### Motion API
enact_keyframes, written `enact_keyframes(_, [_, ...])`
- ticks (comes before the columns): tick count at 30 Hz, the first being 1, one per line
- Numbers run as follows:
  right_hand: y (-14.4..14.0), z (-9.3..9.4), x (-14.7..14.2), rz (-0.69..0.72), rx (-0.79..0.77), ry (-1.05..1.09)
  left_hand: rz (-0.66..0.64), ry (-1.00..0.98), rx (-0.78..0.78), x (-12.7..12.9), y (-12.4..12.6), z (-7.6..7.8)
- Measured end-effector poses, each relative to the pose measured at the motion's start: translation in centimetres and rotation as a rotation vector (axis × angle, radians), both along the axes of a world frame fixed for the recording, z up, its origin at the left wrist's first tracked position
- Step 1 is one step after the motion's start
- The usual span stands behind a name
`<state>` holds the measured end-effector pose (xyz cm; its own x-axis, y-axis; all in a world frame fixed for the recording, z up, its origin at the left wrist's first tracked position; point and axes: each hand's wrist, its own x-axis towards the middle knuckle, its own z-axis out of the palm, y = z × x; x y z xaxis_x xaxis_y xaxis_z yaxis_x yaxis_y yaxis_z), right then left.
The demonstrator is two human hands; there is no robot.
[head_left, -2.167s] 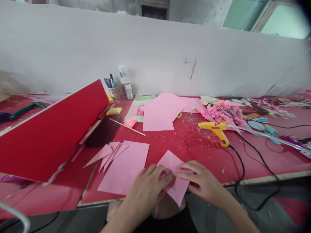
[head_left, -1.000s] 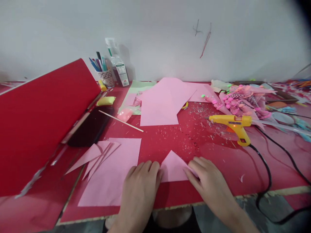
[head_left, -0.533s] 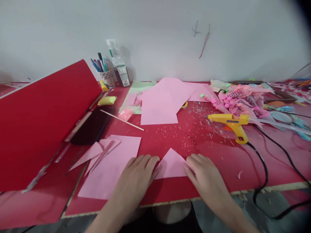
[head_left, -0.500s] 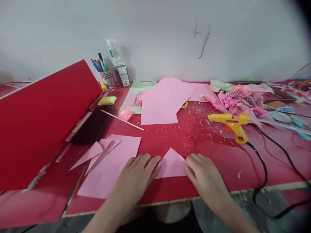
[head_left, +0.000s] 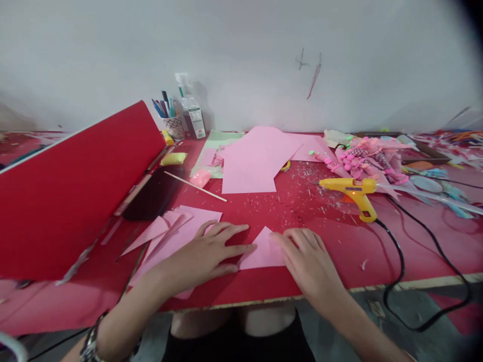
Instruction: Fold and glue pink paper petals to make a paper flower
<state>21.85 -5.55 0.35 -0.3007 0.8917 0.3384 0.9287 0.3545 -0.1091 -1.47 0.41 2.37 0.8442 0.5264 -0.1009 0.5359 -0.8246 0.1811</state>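
On the red tabletop, the left hand lies spread and released while the right hand curls downward, though I cannot tell whether it pinches. Between them sits the folded pink paper, long side running left to right, its right end under the nearer right hand.

Left grip spread, right grip on triangular pink paper, red tabletop, yellow glue gun

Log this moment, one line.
left hand: at left edge of pink paper triangle | right hand: on its right side | yellow glue gun: right of both hands
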Motion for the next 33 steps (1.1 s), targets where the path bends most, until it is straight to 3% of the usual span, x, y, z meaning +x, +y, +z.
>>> enact_keyframes(4, [-0.2, 0.2, -0.8, 0.349, -0.003, -0.068, -0.024, -0.015, -0.029, 0.2, 0.4, 0.2])
enact_keyframes(7, [-0.3, 0.1, -1.3, 0.46, -0.043, -0.092, -0.032, -0.007, -0.033, 0.2, 0.4, 0.4])
enact_keyframes(12, [-0.4, 0.1, -1.3, 0.444, -0.097, -0.06, -0.039, 0.005, -0.039, 0.3, 0.4, 0.6])
enact_keyframes(19, [-1.3, 0.7, 1.3, 0.326, -0.232, 0.028, -0.033, 0.016, -0.047, 0.3, 0.4, 0.8])
enact_keyframes(25, [-2.1, 0.2, 4.0, 0.289, -0.232, -0.015, -0.034, 0.011, -0.044, 0.2, 0.5, 0.7])
enact_keyframes(33, [-3.7, -0.1, 6.9, 0.139, -0.241, -0.064, -0.03, 0.01, -0.073, 0.1, 0.7, 0.7])
